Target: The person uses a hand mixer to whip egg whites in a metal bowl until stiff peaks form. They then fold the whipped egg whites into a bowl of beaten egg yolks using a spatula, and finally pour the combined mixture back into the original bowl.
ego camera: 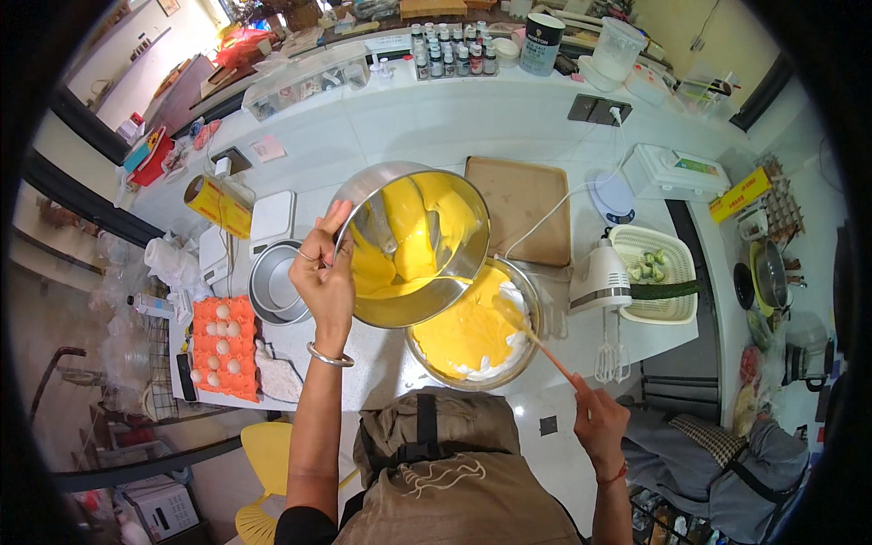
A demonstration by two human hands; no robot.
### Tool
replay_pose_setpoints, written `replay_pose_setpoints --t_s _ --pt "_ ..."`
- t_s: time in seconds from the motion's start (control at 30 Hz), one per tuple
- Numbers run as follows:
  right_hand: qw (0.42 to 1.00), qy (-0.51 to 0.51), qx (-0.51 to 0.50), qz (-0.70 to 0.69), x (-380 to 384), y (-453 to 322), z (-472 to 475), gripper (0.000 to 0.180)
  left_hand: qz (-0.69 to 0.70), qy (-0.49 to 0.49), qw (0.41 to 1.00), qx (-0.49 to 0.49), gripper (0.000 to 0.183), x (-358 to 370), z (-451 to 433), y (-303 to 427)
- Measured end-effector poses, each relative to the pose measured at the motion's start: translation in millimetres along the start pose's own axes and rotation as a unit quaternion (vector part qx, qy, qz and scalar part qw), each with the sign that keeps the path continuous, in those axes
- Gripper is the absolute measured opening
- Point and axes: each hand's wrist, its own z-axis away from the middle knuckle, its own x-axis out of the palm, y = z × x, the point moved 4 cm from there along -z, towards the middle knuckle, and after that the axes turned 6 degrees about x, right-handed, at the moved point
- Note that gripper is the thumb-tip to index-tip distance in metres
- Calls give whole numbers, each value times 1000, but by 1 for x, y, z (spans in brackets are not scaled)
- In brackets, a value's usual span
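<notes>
My left hand (325, 276) grips the rim of a stainless steel mixing bowl (436, 308), which is tilted to the right. Thick yellow batter (413, 235) coats its inside, and some lies at the lower edge. Below and to the right, a second metal bowl (536, 306) stands on the counter. It holds yellow batter (458, 327) over white foam (485, 369) like whipped egg white. In my right hand (598, 419) is the orange handle of a spatula (553, 359); its blade rests in the batter of this lower bowl.
An electric hand mixer (599, 283) stands at right by a basket (683, 259) with greens and a cucumber. Left are round cake tins (262, 286) and an orange egg tray (248, 354) with several eggs. Behind lie a baking tray (524, 204) and a white cable (545, 219).
</notes>
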Motion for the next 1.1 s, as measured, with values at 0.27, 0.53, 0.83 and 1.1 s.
replay_pose_setpoints --t_s 0.27,0.53,0.83,1.1 --pt "999 -6 30 -38 -2 -5 -7 38 -73 -100 982 145 31 7 3 21" --pt "998 -32 41 21 -21 -24 -25 32 -115 -162 955 221 28 24 9 46" --pt "998 -30 -23 54 -31 -40 -33 31 -110 -187 937 273 26 38 16 57" --pt "995 -73 -46 55 -24 -41 -30 35 -103 -120 963 220 25 40 16 42"
